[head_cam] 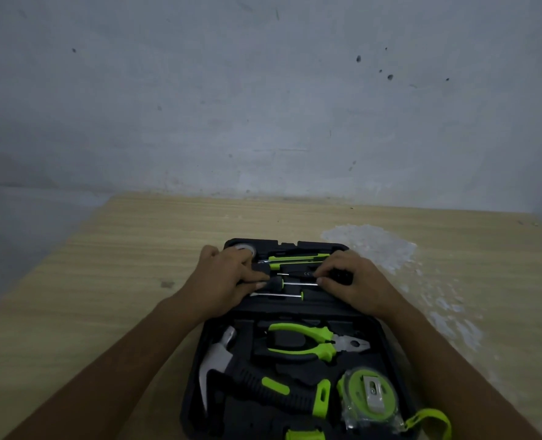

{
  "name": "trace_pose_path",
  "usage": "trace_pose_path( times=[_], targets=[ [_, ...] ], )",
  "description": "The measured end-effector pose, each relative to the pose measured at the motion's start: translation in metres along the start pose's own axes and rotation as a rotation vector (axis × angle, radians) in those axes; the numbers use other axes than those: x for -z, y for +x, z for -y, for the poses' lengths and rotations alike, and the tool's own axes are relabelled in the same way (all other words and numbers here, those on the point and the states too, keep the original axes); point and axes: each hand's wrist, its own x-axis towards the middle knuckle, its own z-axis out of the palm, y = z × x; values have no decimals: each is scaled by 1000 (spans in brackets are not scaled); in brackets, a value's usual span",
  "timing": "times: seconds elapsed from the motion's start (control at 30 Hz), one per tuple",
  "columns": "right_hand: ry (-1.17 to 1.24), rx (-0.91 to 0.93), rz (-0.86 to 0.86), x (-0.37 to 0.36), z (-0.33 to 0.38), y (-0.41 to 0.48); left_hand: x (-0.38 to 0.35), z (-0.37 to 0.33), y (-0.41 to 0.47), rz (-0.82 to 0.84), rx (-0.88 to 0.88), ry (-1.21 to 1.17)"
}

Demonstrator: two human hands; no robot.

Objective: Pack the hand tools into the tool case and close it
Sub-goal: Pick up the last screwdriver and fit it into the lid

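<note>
Hands (228,277) (352,281) press a screwdriver (295,283) into the tool case (390,344); markings unreadable.

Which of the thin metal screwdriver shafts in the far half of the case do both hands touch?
The middle screwdriver shaft: left hand and right hand pinch its ends.

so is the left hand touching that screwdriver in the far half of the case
Touching. The head view shows the left hand with its fingertips on the black handle end of the screwdriver.
</note>
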Motion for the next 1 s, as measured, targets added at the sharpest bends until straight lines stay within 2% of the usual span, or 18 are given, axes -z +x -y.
trace_pose_path(
  times=[0.1, 0.27, 0.5, 0.63, 0.7, 0.83, 1.0],
  targets=[
    [-13, -94, -27, -2, -1, 2, 3, -6, 1, -27, -58, 134],
    [-157, -221, 48, -2, 4, 7, 4, -27, -3, -6, -60, 318],
    [-355, -362, 336, 9, 16, 33, -3, -38, -16, -69, 30, 277],
    [-377, -387, 389, 14, 16, 42, -6, -39, -18, -76, 65, 250],
    [-363, -343, 343, 12, 14, 36, -8, -37, -19, -84, 74, 221],
    [-194, -193, 99, 9, 11, 8, -10, -33, -22, -68, 89, 150],
    [-230, -73, 28, 24, 11, -33, -9, -33, -30, -31, 148, 85]
  ],
)
